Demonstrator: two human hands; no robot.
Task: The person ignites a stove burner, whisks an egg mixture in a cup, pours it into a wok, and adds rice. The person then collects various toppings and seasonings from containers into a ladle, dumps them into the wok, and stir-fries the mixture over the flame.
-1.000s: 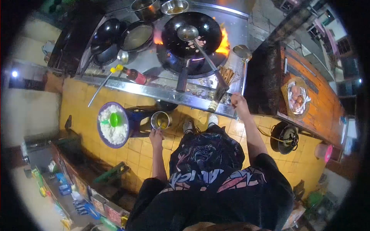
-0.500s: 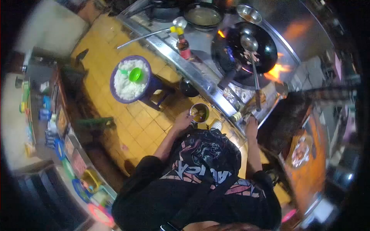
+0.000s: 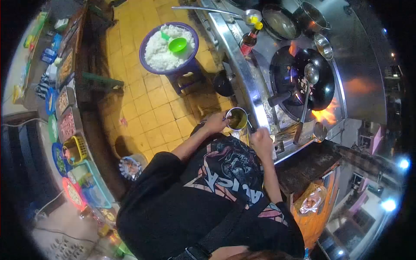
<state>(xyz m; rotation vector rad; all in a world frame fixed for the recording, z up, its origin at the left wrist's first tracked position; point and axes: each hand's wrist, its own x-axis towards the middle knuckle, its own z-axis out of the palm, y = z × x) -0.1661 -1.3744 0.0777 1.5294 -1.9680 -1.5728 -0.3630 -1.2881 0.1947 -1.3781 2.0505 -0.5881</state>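
Note:
My left hand [image 3: 216, 123] grips the rim of a small metal cup [image 3: 231, 112] with yellowish liquid inside, held in front of my shirt. My right hand [image 3: 262, 141] is closed just right of the cup, near the stove's front edge. A thin dark tool seems to reach from it towards the cup, but blur hides its kind. Beyond the hands, a black wok [image 3: 323, 93] sits over flames with bits of food in it. A ladle [image 3: 311, 73] rests in the wok, its long handle pointing back towards me.
A purple tub of white rice [image 3: 149, 53] with a green scoop [image 3: 177, 44] stands on a stool to the left. A red-labelled bottle [image 3: 247, 43] is on the steel stove. Trays of ingredients [image 3: 68, 123] line the left counter. An orange board [image 3: 323, 216] lies at right.
My right hand has left the stove's edge and come left, close to the cup. The left hand still holds the cup. The whole view has turned, shifting the stove and rice tub.

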